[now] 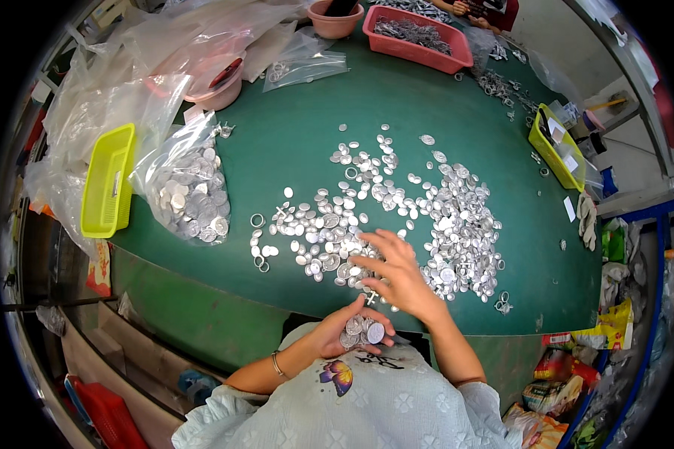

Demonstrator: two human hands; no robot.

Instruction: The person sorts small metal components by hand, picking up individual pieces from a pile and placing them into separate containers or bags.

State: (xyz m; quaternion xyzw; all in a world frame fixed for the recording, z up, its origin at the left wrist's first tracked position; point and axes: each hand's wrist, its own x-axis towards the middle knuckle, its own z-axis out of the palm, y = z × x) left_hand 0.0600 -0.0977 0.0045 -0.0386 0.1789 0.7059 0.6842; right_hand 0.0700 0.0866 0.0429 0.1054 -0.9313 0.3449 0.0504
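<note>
My left hand (335,329) is cupped palm up at the table's near edge, holding several round silver medallions (362,331). Above and to its right, my right hand (398,271) spreads its fingers over the near side of a loose spread of small silver oval pieces (329,224); whether the fingertips touch them I cannot tell. To the right of that hand lies a denser heap of similar oval pieces (464,224). A small silver cross (371,298) lies between my hands. A few metal rings (257,221) sit at the spread's left side.
A clear bag of medallions (195,196) and a yellow-green basket (106,187) stand left on the green table (292,150). Farther off are a pink tray of metal parts (419,39), plastic bags and pink bowls. Another yellow-green basket (558,150) is at right. Another person's hands (472,15) show at the far edge.
</note>
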